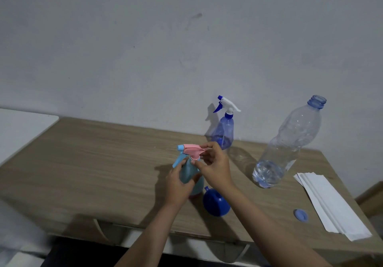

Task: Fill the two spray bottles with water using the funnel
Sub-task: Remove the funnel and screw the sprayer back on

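Note:
A light blue spray bottle point(188, 174) stands upright near the middle of the wooden table point(93, 163). My left hand point(178, 183) is wrapped around its body. My right hand point(214, 166) pinches its pink trigger head point(191, 150) at the neck. Behind them by the wall stands a translucent blue spray bottle point(224, 130) with a white and blue trigger head on. A dark blue funnel point(215, 203) lies on the table just in front of my hands. A large clear water bottle point(288, 144) stands uncapped to the right, with a little water at its bottom.
The water bottle's blue cap point(301, 215) lies near the table's front right. White folded paper towels point(333, 204) lie along the right edge. A white surface point(20, 129) adjoins the table at the left. The wall runs right behind the table.

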A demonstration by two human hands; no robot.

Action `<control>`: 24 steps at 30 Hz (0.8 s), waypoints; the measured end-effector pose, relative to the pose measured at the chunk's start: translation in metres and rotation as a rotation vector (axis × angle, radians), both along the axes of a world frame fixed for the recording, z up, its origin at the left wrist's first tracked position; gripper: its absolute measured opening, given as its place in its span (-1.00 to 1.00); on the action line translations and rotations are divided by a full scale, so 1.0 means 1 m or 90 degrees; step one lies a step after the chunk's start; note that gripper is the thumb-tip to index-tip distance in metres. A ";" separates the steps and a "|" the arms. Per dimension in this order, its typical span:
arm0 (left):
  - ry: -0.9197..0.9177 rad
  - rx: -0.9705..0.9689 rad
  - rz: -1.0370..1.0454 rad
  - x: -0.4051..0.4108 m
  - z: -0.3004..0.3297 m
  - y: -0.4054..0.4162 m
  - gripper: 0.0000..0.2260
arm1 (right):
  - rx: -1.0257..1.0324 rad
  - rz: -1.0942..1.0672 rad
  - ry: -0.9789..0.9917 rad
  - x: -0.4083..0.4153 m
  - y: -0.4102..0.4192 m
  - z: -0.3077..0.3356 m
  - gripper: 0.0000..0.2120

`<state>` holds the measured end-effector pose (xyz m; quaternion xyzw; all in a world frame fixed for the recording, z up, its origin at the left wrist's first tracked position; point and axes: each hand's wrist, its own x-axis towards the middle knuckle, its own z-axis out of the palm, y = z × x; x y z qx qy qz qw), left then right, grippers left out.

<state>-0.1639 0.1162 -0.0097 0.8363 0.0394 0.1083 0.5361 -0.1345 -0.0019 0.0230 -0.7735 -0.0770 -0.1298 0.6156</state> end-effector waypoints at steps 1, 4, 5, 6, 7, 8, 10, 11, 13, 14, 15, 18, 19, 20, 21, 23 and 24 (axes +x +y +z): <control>-0.003 0.002 0.002 0.000 0.000 0.000 -0.49 | 0.001 -0.001 0.000 0.000 0.000 -0.003 -0.61; 0.000 0.006 0.005 0.000 0.000 0.000 -0.51 | -0.009 -0.001 -0.005 0.002 -0.002 -0.010 -0.60; -0.001 0.013 0.007 0.000 0.001 0.000 -0.51 | -0.017 -0.002 -0.011 0.003 -0.002 -0.012 -0.59; -0.007 0.019 0.011 0.000 0.000 0.000 -0.52 | -0.023 -0.005 -0.015 0.003 -0.002 -0.013 -0.57; -0.019 0.027 0.014 0.000 -0.001 0.000 -0.53 | -0.023 -0.010 -0.014 0.004 -0.001 -0.013 -0.55; -0.025 0.033 0.011 0.001 -0.002 0.001 -0.53 | -0.021 -0.016 -0.003 0.005 0.000 -0.014 -0.52; -0.028 0.042 -0.002 0.001 -0.002 0.001 -0.53 | -0.023 -0.001 0.047 0.010 -0.002 -0.017 -0.43; -0.029 0.043 -0.007 0.000 -0.002 0.001 -0.53 | -0.028 0.024 0.073 0.013 -0.004 -0.020 -0.43; -0.030 0.037 -0.008 0.001 -0.003 0.002 -0.53 | -0.032 0.068 0.112 0.018 -0.007 -0.025 -0.61; -0.032 0.036 -0.006 0.001 -0.003 0.002 -0.52 | -0.019 0.075 0.124 0.019 -0.008 -0.027 -0.72; -0.033 0.037 -0.005 0.001 -0.004 0.002 -0.52 | 0.001 0.073 0.129 0.020 -0.009 -0.029 -0.77; -0.034 0.030 -0.007 0.002 -0.007 0.002 -0.52 | 0.062 0.070 0.145 0.021 -0.009 -0.033 -0.70; -0.035 0.032 -0.010 0.001 -0.007 0.002 -0.53 | 0.073 0.076 0.148 0.021 -0.010 -0.033 -0.66; -0.034 0.034 -0.012 0.001 -0.007 0.002 -0.53 | 0.079 0.087 0.147 0.020 -0.010 -0.034 -0.64; -0.036 0.033 -0.013 0.001 -0.006 0.002 -0.53 | 0.084 0.104 0.144 0.020 -0.011 -0.034 -0.63; -0.036 0.032 -0.014 0.002 -0.006 0.002 -0.54 | 0.069 0.135 0.136 0.021 -0.015 -0.034 -0.67; -0.034 0.034 -0.012 0.002 -0.007 0.002 -0.53 | 0.051 0.139 0.134 0.021 -0.015 -0.034 -0.71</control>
